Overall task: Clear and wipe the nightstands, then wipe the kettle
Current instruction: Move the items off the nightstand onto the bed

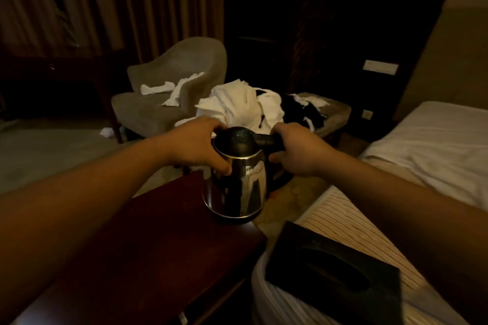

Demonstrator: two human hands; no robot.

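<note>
Kettle [237, 182] upright on table [148, 258] corner. Left hand [196, 148] clasps body by lid; right hand [298, 150] grips handle, pointing right. No cloth held.

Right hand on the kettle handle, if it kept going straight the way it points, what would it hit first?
Probably the pile of white linen beyond the kettle; depth is unclear.

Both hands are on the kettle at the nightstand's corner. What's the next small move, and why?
Probably lift the kettle slightly and bring it inward. The right hand grips its black handle and the left hand steadies the body near the lid, but it stands at the far corner of the nightstand, close to the edge. No cloth shows in either hand, so wiping likely needs one first.
</note>
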